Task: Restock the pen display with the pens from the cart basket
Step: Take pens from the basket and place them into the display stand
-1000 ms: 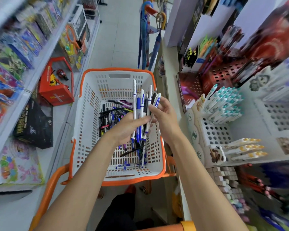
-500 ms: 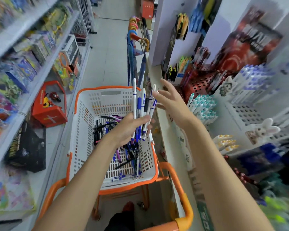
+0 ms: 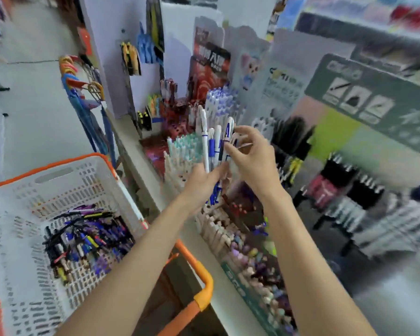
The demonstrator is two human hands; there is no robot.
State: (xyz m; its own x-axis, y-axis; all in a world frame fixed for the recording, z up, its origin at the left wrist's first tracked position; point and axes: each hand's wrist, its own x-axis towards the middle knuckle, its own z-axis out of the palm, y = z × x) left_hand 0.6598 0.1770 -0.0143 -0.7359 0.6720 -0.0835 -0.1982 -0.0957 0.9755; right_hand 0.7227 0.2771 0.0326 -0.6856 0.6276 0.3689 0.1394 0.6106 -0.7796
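Observation:
My left hand (image 3: 201, 183) grips a bunch of white and blue pens (image 3: 212, 144) upright, held over the pen display (image 3: 180, 151) on the shelf. My right hand (image 3: 250, 156) pinches one pen at the right side of that bunch. White pens with teal caps stand in the display's holed rack just left of the bunch, and white and blue ones (image 3: 220, 103) stand behind it. The white cart basket (image 3: 58, 170) with an orange rim sits at lower left, with several dark pens (image 3: 87, 236) lying in it. The view is blurred.
The cart's orange handle (image 3: 199, 287) runs below my left forearm. Umbrellas (image 3: 83, 98) hang at the shelf's end. More pen and marker racks (image 3: 247, 253) fill the shelf front, black pen stands (image 3: 291, 139) sit to the right. The aisle floor (image 3: 34, 117) lies at left.
The view has swung right from the basket to the shelf. Both hands have carried the bunch of pens from above the basket to the display. My right hand, spread open before, now pinches a pen.

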